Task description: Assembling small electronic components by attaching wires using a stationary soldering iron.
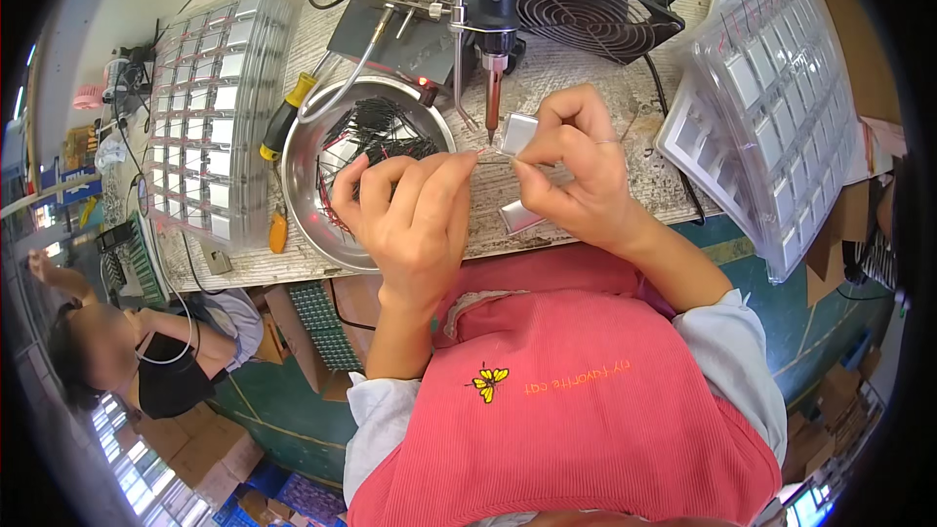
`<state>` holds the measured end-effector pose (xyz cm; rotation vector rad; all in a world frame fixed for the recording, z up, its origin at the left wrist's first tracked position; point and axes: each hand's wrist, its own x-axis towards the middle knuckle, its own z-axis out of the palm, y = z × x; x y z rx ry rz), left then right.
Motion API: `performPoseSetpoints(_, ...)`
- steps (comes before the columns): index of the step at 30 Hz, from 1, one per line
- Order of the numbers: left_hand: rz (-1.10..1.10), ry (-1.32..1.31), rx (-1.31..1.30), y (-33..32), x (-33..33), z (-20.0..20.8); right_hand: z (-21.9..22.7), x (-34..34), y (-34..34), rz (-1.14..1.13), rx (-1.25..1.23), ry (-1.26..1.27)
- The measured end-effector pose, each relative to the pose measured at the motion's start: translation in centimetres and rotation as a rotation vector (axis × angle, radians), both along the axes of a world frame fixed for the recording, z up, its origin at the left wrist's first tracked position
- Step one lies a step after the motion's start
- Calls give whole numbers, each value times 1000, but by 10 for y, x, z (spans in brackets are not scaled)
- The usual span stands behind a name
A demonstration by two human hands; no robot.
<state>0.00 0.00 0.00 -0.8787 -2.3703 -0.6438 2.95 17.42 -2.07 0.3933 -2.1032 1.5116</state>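
I am working at a broad workbench [639, 98] with a pale, worn, streaked top. A stack of clear plastic trays [210, 122] is standing at its left, bearing silver rectangles and red wires; a second clear tray stack [781, 107] is leaning at its right. I am wearing a pinkish-red ribbed apron [586, 420] and facing the bench. At the rear, a black fan with a round wire grille [605, 15] is standing right of the soldering position. A round, shiny steel bowl [305, 171] is holding bundled black and red leads, just beyond my left hand [415, 215]. A dark upright soldering iron [494, 88] is pointing down between my hands. A yellow-and-black-handled screwdriver [288, 117] is lying left of the bowl.

A flat silver rectangular cell [520, 130] is sitting just right of the iron's tip, beside my right hand [581, 176]; another flat silver cell [520, 217] is lying nearer the bench edge. My left thumb and forefinger are pinching a thin red wire [485, 150] near the tip. My right thumb and forefinger are meeting beside the first cell; I cannot tell what they are gripping.
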Motion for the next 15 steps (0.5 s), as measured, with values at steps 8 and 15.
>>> performPoseSetpoints(8, 0, -2, -6, 1, -1, 1, 1, 0, -2, -43, 52, 60)
performPoseSetpoints(15, 4, -2, -10, 2, -1, 0, 2, 0, 0, -49, 102, 94)
